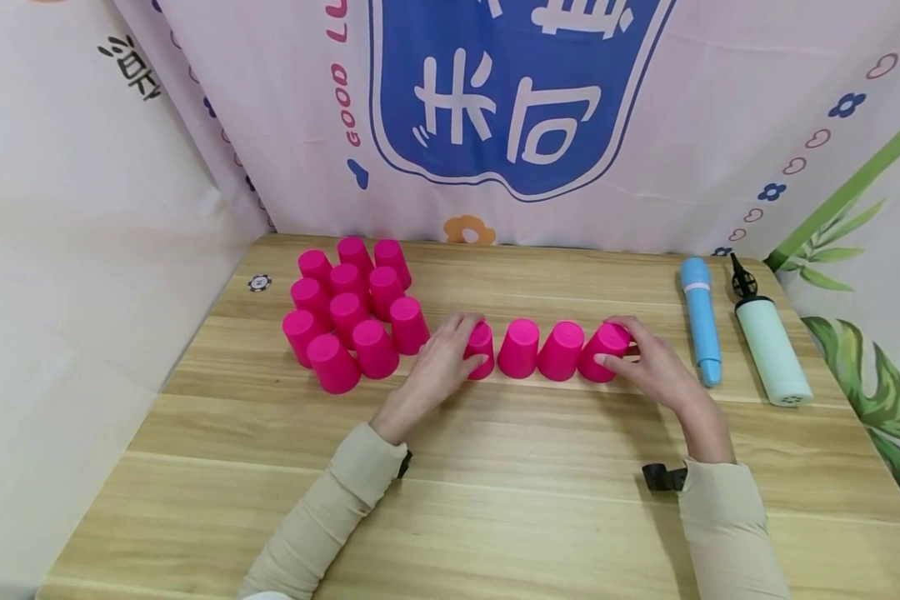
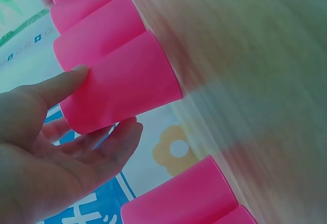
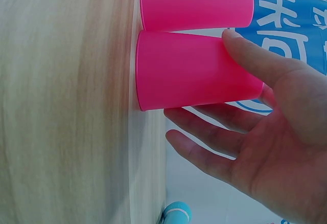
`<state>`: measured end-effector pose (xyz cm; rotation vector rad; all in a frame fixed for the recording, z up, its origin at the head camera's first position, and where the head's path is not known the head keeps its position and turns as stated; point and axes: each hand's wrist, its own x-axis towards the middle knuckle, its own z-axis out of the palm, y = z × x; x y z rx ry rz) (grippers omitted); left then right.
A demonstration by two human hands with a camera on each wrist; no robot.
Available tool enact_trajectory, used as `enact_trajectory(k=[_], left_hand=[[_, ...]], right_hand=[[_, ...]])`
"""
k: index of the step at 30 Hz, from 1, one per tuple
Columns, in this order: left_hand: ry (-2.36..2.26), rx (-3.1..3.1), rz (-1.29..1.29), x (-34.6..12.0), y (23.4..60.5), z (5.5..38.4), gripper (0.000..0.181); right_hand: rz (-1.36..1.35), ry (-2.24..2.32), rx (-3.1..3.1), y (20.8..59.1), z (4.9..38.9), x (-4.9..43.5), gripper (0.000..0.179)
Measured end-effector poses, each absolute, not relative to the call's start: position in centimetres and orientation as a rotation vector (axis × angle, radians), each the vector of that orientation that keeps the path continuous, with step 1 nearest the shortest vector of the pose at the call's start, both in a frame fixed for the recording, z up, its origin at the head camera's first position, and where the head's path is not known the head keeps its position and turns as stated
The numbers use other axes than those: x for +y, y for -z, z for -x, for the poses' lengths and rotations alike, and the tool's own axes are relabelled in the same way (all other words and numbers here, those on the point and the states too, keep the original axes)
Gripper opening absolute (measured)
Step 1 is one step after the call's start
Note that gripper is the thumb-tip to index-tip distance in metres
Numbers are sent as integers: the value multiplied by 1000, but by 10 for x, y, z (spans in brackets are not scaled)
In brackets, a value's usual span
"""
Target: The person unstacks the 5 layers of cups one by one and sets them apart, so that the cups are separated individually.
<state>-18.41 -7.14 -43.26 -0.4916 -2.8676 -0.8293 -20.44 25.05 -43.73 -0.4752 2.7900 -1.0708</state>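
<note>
Several pink cups stand upside down in a row across the middle of the table. My left hand (image 1: 438, 360) holds the leftmost cup (image 1: 482, 348) of that row, thumb on its near side and fingers round its outer side. At the other end, my right hand (image 1: 654, 367) holds the rightmost cup (image 1: 602, 354), with the thumb in front and the fingers behind. Two middle cups, one pink cup (image 1: 519, 350) and another pink cup (image 1: 561, 352), stand between the hands. In the right wrist view, the held cup (image 3: 194, 70) has its rim at the tabletop.
More upside-down pink cups (image 1: 335, 367) are clustered at the left. On the right lie a light blue tube-shaped thing (image 1: 701, 321) and a pale green hand pump (image 1: 772, 350) with a black nozzle. A small round chip (image 1: 259, 283) lies near the back left corner of the table (image 1: 540, 525).
</note>
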Motion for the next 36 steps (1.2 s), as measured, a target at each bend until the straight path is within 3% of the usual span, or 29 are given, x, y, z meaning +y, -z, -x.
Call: enact_trajectory(k=[36], left_hand=[[806, -2858, 378, -78, 426, 186, 58]], right_hand=[[468, 1067, 2784, 436, 204, 248, 63]])
